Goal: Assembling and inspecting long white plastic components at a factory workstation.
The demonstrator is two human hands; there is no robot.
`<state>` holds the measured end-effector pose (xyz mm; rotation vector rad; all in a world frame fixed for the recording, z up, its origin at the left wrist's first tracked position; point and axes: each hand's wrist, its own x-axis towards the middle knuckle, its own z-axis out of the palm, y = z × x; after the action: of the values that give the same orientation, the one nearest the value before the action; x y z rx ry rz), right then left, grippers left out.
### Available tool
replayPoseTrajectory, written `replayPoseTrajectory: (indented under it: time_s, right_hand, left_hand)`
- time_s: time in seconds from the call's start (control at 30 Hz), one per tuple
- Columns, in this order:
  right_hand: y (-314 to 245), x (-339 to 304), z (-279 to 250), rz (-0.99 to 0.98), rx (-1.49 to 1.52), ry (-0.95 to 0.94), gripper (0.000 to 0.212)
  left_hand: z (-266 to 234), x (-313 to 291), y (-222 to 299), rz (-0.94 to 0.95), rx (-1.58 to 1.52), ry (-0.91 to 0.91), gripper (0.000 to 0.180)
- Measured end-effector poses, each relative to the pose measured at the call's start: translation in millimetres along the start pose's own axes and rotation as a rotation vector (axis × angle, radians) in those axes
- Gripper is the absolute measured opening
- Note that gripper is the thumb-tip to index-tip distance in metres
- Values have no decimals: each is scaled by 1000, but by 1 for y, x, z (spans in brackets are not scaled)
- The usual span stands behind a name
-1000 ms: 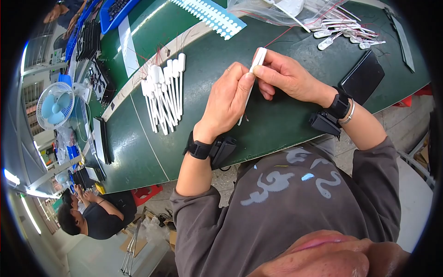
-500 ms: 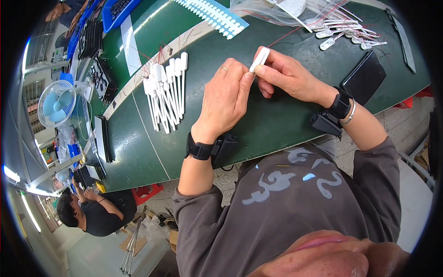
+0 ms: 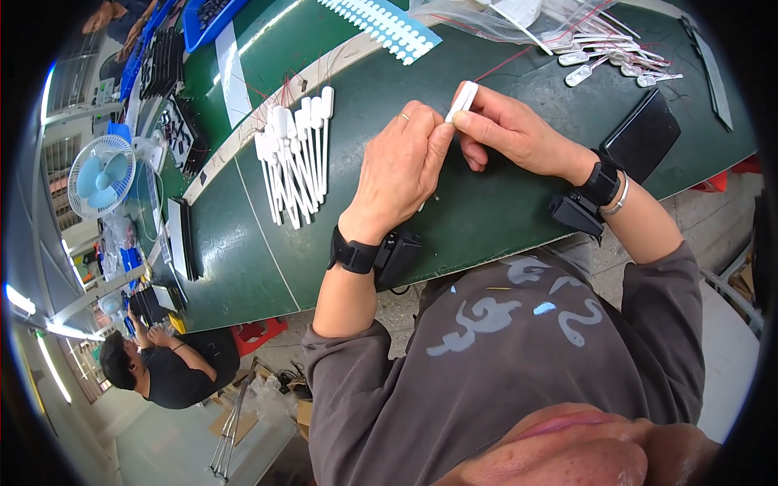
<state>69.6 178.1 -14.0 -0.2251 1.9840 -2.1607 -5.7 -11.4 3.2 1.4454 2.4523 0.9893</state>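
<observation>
A white paddle-shaped plastic piece [image 3: 462,100] with a thin red wire is pinched upright between thumb and fingers of my right hand [image 3: 510,134]. My left hand [image 3: 399,168] is closed around its lower end, thumb against it, and most of that part is hidden. Just below the left palm a small white tip shows. To the left, a bundle of similar white paddle-headed sticks [image 3: 301,154] lies fanned on the green table [image 3: 373,89], red wires trailing from their heads.
At the far right lie loose white parts with red wires [image 3: 616,65], beside a clear plastic bag [image 3: 462,14]. A black flat device [image 3: 642,136] rests near my right wrist. Farther off are a blue sheet of white stickers [image 3: 389,31], a fan [image 3: 101,176] and a seated person [image 3: 174,364].
Both hands stay together on the white piece, which has turned slightly more upright. A small white tip now shows below my left palm. The whole view has shifted a little.
</observation>
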Motion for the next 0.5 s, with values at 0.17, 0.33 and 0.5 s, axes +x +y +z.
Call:
replayPoseTrajectory:
  time_s: [0.17, 0.33, 0.5]
  right_hand:
    - [-2, 1, 1, 5, -62, -17, 24]
    - [3, 3, 1, 3, -57, 11, 24]
    - [5, 3, 3, -4, -15, 27, 23]
  left_hand:
    - [0, 1, 0, 81, 179, 52, 16]
    - [5, 4, 0, 132, 298, 138, 16]
    - [6, 3, 0, 109, 303, 170, 16]
